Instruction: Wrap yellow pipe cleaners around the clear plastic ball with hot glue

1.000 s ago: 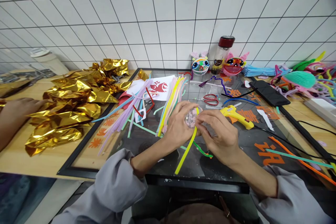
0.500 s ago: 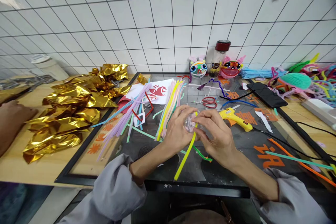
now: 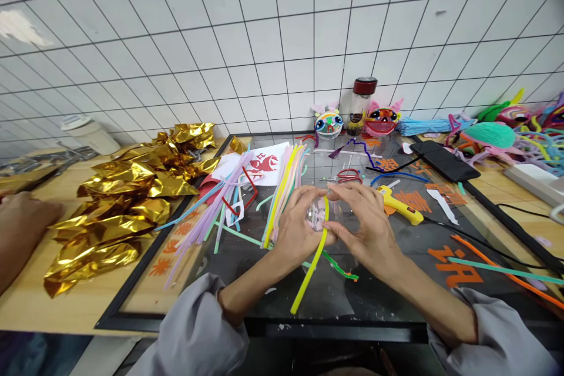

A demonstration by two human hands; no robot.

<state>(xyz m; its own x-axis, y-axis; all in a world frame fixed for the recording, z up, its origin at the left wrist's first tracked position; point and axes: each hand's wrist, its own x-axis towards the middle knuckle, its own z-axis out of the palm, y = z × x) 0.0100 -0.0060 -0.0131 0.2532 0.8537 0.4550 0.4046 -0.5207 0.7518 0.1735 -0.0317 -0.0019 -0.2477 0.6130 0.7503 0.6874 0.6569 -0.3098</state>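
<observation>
My left hand is closed around a small clear plastic ball, partly covered by the fingers. A fuzzy yellow pipe cleaner runs over the ball's face, its long free end slanting down toward the table's front edge. On the right side, my right hand curves against the ball, its thumb and fingertips pressing the pipe cleaner to it. Beneath the hands lies a short green pipe cleaner with an orange tip. Just beyond my right hand rests a yellow glue gun.
Left of the hands lie bundled pastel pipe cleaners and crumpled gold foil. Red-handled scissors, a black phone, a lidded bottle and decorated balls stand or lie behind. Another person's hand is at far left.
The right fingers have spread wider, from a pinch on the pipe cleaner to a curve around the ball's right side. The camera view has tilted slightly.
</observation>
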